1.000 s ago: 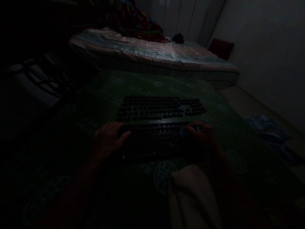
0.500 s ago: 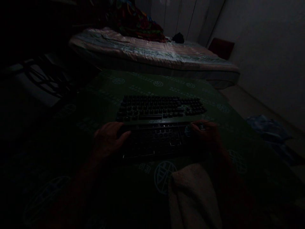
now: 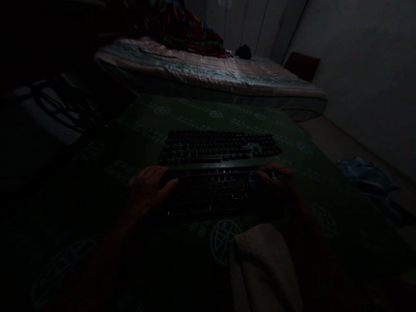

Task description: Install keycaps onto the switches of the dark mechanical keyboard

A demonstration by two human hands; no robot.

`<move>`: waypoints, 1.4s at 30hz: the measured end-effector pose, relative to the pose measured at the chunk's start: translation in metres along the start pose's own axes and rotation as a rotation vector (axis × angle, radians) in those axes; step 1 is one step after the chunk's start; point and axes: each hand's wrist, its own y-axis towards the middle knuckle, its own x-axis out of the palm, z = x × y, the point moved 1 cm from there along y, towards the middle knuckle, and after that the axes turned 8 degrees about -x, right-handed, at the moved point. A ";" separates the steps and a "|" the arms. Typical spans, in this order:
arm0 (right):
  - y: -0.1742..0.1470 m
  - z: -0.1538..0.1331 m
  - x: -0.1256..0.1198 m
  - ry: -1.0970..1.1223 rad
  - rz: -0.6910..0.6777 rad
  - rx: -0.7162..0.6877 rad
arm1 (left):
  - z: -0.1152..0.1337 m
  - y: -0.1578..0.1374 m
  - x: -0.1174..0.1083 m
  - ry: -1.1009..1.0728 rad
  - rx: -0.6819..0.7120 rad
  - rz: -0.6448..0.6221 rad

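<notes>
A dark keyboard base [image 3: 201,195], its keys apparently off, lies across a green printed table. Just beyond it, loose black keycaps [image 3: 204,145] are laid out in keyboard order. My left hand [image 3: 149,186] grips the base's left end, thumb on top and fingers round the edge. Over the right end, my right hand [image 3: 277,180] is closed on a small bluish thing [image 3: 253,178], pressed to the base's surface; the dark hides its kind. A beige cloth [image 3: 264,264] lies folded near me, below the base's right half.
The green tabletop [image 3: 195,106] reaches to a bed [image 3: 211,73] with a patterned blanket [image 3: 191,34]. A dark chair-like frame [image 3: 61,104] stands at left. Bluish crumpled fabric [image 3: 364,175] lies on the floor at right. The room is very dim.
My right hand has slid slightly left along the base with the small bluish thing. My left hand, the base, the keycaps and the beige cloth stay put.
</notes>
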 end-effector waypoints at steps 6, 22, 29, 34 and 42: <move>0.000 0.000 -0.002 -0.013 0.056 0.134 | -0.002 0.000 0.002 -0.002 0.000 0.013; 0.000 0.001 0.004 -0.050 0.068 -0.013 | -0.001 0.000 0.002 0.014 0.006 0.027; 0.002 0.002 0.008 -0.031 0.007 -0.006 | -0.003 0.000 0.004 0.040 -0.004 0.016; 0.003 0.007 0.008 -0.041 0.035 -0.025 | -0.003 0.001 0.005 0.055 -0.003 0.019; 0.005 0.012 0.003 -0.086 0.103 0.049 | 0.001 -0.001 0.001 0.088 -0.027 0.010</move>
